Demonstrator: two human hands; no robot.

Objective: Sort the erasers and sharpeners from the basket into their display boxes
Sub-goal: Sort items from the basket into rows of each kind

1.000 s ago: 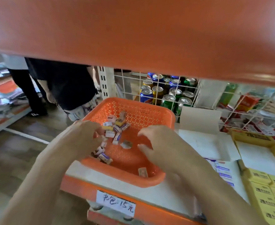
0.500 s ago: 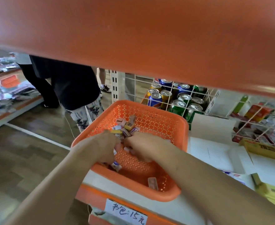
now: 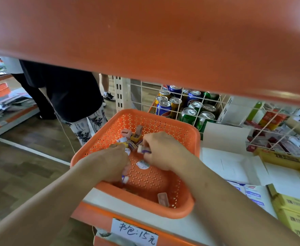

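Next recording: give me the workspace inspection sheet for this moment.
Surface: white shelf with an orange edge and a handwritten price label.
Job's things: orange basket holds a pile of erasers and sharpeners; lone eraser at its near corner; yellow boxes to the right.
Clutter: white sheets beside the basket.
Grippers: right hand pinches a white-purple eraser; left hand curled in the basket, grip unclear.
Cables: thin cord hanging left of the basket.
Surroundings: drink cans behind the basket; person standing; orange shelf overhead.
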